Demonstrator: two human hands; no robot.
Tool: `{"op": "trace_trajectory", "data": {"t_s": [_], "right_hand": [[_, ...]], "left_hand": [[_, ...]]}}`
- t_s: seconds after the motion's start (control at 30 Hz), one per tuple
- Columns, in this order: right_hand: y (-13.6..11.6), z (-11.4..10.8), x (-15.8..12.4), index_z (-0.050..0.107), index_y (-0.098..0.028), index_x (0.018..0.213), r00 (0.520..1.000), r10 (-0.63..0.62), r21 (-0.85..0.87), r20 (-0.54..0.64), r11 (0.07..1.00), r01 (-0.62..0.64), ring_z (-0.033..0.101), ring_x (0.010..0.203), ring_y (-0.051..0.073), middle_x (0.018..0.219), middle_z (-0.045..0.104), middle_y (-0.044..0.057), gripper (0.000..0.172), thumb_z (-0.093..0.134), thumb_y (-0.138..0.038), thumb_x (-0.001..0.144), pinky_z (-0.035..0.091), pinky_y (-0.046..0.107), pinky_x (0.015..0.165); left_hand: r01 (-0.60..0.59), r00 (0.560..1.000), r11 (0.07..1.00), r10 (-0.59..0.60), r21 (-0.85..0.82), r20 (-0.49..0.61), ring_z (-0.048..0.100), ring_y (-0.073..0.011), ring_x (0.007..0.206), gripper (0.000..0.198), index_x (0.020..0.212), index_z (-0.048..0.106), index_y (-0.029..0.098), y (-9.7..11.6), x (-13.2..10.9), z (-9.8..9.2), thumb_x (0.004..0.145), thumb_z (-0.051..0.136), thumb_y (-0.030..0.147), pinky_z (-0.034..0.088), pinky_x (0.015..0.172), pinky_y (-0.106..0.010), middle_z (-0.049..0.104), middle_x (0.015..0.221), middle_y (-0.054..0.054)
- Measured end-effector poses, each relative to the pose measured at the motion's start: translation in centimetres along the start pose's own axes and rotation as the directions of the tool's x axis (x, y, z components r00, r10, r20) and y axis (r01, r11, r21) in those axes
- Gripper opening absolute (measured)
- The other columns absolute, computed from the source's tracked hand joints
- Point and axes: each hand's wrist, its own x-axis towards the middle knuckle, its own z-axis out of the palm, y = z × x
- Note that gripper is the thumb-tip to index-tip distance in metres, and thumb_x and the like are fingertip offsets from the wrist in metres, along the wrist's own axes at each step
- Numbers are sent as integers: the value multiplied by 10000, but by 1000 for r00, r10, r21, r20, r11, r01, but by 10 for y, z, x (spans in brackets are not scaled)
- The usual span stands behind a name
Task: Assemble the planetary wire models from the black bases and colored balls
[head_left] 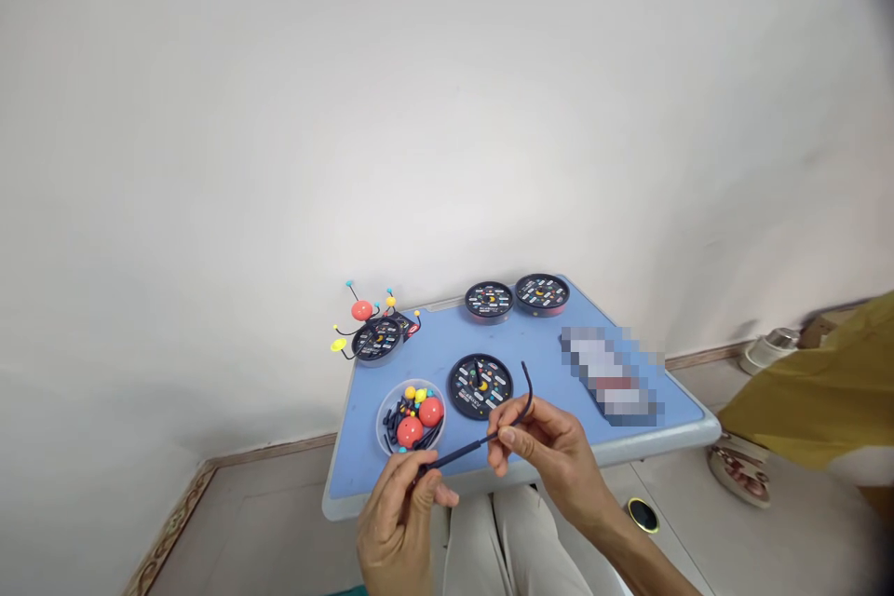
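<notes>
My left hand pinches the thick, straight end of a black plastic rod. My right hand grips its thinner part, where a curved arm bends upward past the fingers. The thick and thin parts meet between my hands, above the table's front edge. Just beyond them lies a round black base printed with planet labels, a short black peg standing near its middle. By my left hand, a clear round bowl holds red balls, smaller yellow and blue balls, and several black rods.
At the table's back left stands an assembled planet model with thin arms sticking out. Two more round containers sit at the back. A pixelated flat object lies on the right. Another person's yellow clothing is beside the table.
</notes>
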Motion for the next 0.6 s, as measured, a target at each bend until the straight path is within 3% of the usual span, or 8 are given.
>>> {"op": "trace_trajectory", "data": {"t_s": [0.2,0.6], "right_hand": [[-2,1,-1,645,-159,771,1000,-28,0,14,1000,28,648,565,140,756,650,33,126,707,-260,813,543,280,551],[-2,3,0,645,-158,767,999,-41,-9,-2,999,41,663,583,158,778,643,39,141,717,-275,802,563,294,553]], "left_hand": [[42,998,999,-41,-24,43,641,-161,506,196,854,709,199,-3,3,-1,805,659,383,558,540,-290,605,582,34],[122,992,988,-125,-90,-26,621,-148,477,205,847,700,177,1,0,6,798,657,372,544,529,-275,564,554,43]]}}
